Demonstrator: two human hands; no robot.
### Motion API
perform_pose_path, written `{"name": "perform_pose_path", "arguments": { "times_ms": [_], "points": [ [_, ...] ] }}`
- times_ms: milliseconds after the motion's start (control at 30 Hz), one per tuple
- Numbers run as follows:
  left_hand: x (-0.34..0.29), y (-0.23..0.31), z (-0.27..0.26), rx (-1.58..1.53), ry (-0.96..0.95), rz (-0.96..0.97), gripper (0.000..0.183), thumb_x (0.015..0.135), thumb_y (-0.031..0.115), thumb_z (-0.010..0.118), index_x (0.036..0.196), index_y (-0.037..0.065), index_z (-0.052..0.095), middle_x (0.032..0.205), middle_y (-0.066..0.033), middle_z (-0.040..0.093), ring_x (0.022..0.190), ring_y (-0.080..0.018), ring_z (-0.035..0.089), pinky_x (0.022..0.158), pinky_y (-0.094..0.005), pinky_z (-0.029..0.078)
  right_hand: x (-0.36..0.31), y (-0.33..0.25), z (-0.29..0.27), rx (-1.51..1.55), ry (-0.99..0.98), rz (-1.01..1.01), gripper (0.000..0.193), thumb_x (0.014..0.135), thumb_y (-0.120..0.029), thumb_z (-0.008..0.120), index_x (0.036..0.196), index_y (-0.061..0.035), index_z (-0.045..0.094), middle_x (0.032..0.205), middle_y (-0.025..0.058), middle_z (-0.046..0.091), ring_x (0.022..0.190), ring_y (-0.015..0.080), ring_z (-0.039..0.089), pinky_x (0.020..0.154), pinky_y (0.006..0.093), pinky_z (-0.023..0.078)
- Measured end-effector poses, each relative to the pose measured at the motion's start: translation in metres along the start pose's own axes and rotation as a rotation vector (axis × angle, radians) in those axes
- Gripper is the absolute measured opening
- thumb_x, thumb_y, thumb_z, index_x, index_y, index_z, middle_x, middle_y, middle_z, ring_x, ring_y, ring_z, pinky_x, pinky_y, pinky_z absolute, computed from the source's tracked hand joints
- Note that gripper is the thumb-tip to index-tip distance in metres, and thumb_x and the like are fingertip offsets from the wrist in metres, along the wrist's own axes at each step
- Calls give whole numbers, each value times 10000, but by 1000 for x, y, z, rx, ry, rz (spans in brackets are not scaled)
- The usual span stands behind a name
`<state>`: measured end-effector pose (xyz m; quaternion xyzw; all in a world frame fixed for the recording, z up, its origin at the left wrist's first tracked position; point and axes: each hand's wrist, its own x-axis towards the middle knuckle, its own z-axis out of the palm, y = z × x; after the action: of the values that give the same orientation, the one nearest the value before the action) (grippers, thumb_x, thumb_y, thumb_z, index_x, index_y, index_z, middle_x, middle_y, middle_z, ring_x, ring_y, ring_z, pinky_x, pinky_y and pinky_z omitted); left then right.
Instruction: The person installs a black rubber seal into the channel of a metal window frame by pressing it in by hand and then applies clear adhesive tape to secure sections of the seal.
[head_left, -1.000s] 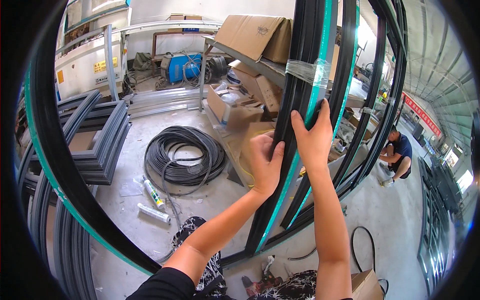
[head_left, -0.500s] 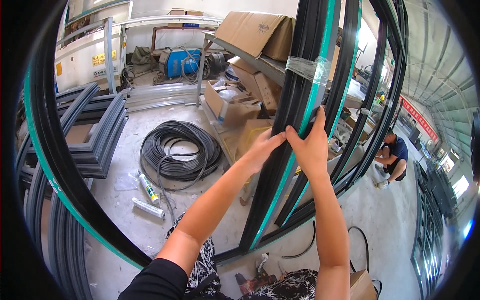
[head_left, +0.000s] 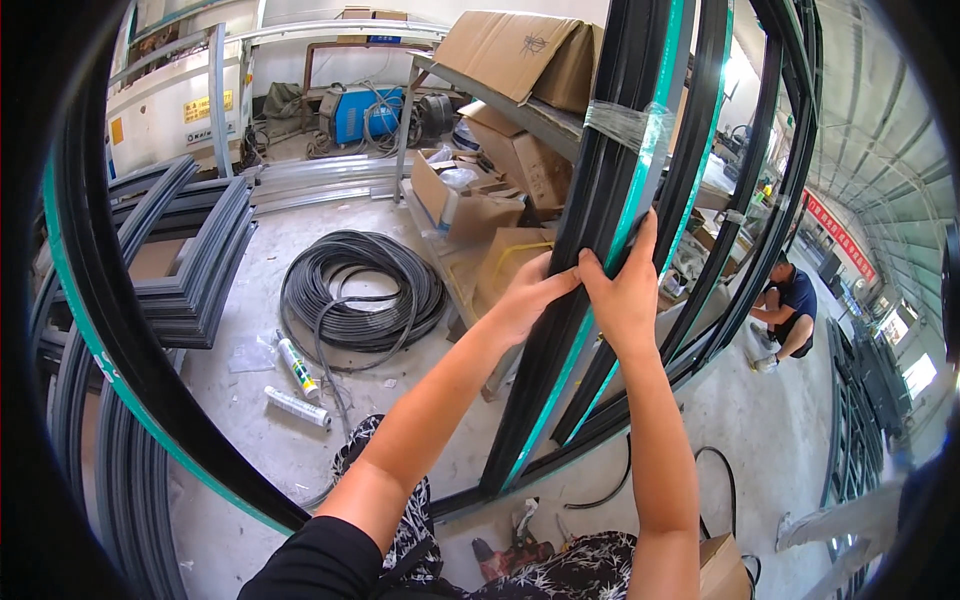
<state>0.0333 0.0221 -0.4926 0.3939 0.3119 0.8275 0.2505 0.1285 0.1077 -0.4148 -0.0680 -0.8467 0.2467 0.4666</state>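
A large black window or door frame with green film strips stands in front of me, and its middle upright bar [head_left: 545,400] leans slightly to the right. My left hand [head_left: 533,300] is wrapped round the bar's left side, with its thumb across the front. Just beside it, my right hand [head_left: 622,295] grips the right side, its thumb on the front face and its index finger pointing up along the edge. The thumbs nearly meet. Above the hands, clear wrap [head_left: 625,125] binds the bar. The fingers behind the bar are hidden.
A black hose coil [head_left: 365,290] and two sealant tubes [head_left: 297,408] lie on the floor beyond the frame. Dark frames [head_left: 190,280] are stacked at left. Cardboard boxes [head_left: 515,150] crowd a rack. A power drill [head_left: 512,555] lies near my legs. A person [head_left: 790,310] crouches at right.
Both hands keep their hold on the bar, which has shifted very slightly right in view. At the lower right edge, a blurred pale-clothed limb of another person has come into view.
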Motion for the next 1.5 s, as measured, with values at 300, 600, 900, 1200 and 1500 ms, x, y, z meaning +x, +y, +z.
{"name": "perform_pose_path", "arguments": {
  "times_ms": [300, 600, 900, 1200, 1500],
  "points": [
    [-5, -9, -6, -28, 13, -134, 456, 910, 236, 685, 1284, 14, 548, 1130, -86, 662, 995, -167, 666, 867, -330, 546, -7, 2, -7, 10, -98, 30, 968, 788, -178, 708, 1519, 34, 111, 1161, 333, 614, 1023, 460, 650, 879, 440, 514],
    [-16, -15, -20, -14, -87, -180, 505, 875, 162, 733, 1322, 24, 540, 1210, -76, 643, 1091, -172, 637, 948, -350, 516, -20, -2, -7, -38, -111, 77, 1005, 746, -168, 729, 1521, 33, 121, 1171, 341, 600, 1033, 449, 643, 876, 444, 517],
    [-20, -16, -20, -66, -68, -198, 569, 862, 108, 733, 1376, 40, 501, 1250, -75, 631, 1142, -180, 618, 990, -350, 488, -35, 6, 3, -164, -8, -6, 1005, 737, -181, 752, 1513, 38, 152, 1170, 326, 593, 1011, 464, 630, 850, 458, 525],
    [-14, 10, -18, -88, -155, -263, 612, 859, 135, 718, 1412, 55, 469, 1320, -89, 591, 1209, -188, 572, 1016, -362, 461, -21, 10, -13, -111, -111, 27, 958, 737, -246, 803, 1477, 49, 271, 1171, 301, 599, 1022, 413, 639, 857, 437, 526],
    [91, 140, 46, 837, 361, 827, 217, 900, 174, 695, 1050, 23, 653, 1079, -67, 639, 1021, -207, 608, 915, -329, 466, 141, -58, -60, -7, 165, -239, 825, 850, -352, 745, 1454, 63, 366, 1249, 264, 595, 1148, 323, 599, 916, 392, 490]
  ]
}}
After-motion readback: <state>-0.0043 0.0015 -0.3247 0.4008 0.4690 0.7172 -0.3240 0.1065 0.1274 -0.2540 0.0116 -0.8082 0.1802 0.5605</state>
